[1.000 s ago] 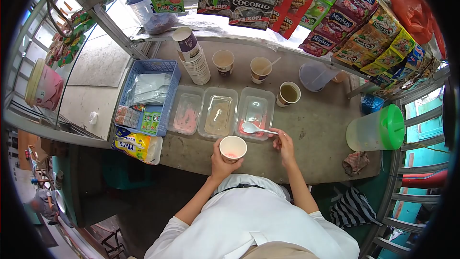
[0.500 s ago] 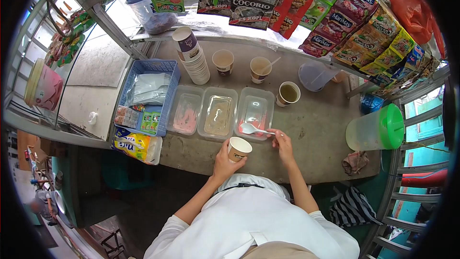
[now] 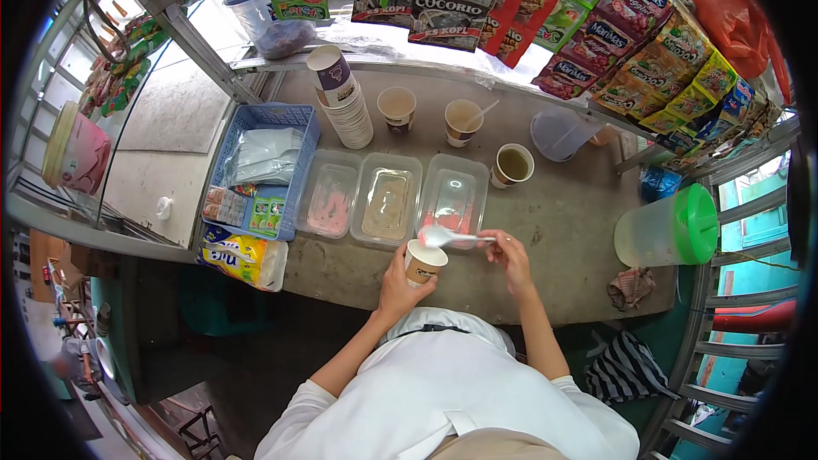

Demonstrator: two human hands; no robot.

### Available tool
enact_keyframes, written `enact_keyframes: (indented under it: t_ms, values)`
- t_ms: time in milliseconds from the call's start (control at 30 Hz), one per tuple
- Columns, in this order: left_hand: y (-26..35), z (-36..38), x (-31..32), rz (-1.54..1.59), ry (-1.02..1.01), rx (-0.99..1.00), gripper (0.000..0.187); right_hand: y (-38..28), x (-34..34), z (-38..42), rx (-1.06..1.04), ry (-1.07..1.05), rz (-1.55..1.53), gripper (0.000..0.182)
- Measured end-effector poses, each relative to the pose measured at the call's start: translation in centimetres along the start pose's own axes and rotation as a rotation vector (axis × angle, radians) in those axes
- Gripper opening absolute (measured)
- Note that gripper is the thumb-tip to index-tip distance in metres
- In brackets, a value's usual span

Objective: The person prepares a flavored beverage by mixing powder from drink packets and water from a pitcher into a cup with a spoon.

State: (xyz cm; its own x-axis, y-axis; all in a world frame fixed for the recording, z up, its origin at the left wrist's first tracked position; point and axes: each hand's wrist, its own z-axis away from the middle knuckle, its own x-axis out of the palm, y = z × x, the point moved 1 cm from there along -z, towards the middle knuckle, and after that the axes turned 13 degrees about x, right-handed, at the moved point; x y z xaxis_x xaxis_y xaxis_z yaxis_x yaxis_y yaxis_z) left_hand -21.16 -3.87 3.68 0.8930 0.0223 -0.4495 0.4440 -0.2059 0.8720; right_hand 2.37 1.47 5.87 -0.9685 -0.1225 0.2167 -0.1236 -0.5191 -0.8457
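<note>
My left hand (image 3: 404, 287) is wrapped around a paper cup (image 3: 425, 266) at the table's front edge. Between the fingers of my right hand (image 3: 509, 257) is the handle of a white plastic spoon (image 3: 439, 237). Its bowl, blurred with a bit of pink on it, is over the far rim of the cup. Just behind is a clear plastic tub (image 3: 464, 172) with pink pieces in its bottom. Beside it stand a tub with pale clear contents (image 3: 392, 166) and another tub with pink pieces (image 3: 329, 168).
Behind the tubs stand a stack of paper cups (image 3: 348, 119), two cups with light drink (image 3: 397, 109) and a cup of greenish liquid (image 3: 513, 165). A blue basket (image 3: 309, 132) is left; a green-lidded container (image 3: 656, 234) is right. Drink sachets (image 3: 447, 0) hang above.
The spoon has moved from over the right tub towards me and slightly left, to the cup's rim, with pink on it. My left hand and the cup have hardly moved.
</note>
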Motion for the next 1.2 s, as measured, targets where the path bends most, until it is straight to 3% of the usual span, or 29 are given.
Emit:
enact_keyframes:
  t_ms: [100, 300, 500, 800, 900, 1000, 1200]
  values:
    - [0.2, -0.1, -0.1, 0.029, 0.008, 0.001, 0.082, -1.4, 0.1, 0.8, -0.098, -0.136, 0.124, 0.041]
    - [0.2, -0.2, -0.2, 0.012, 0.027, 0.019, 0.081, -0.7, 0.0, -0.3, -0.068, 0.137, 0.016, 0.039]
    - [0.0, -0.1, -0.2, 0.044, 0.037, 0.002, 0.083, 1.7, -0.2, -2.0, -0.073, 0.127, 0.125, 0.038]
    - [0.0, 0.1, 0.0, 0.069, 0.039, 0.014, 0.083, 0.9, 0.2, -1.2, -0.008, 0.202, -0.02, 0.038]
    - [-0.1, 0.1, 0.0, 0.037, 0.047, 0.032, 0.085, -0.4, 0.1, -0.2, -0.02, 0.147, -0.085, 0.036]
    - [0.3, -0.1, -0.1, 0.007, 0.037, 0.058, 0.086, -1.9, 0.2, 1.2, -0.028, -0.082, 0.055, 0.036]
    - [0.5, 0.3, -0.4, -0.009, 0.073, 0.231, 0.091, -4.0, 1.8, 3.0, -0.2, -0.191, 0.163, 0.034]
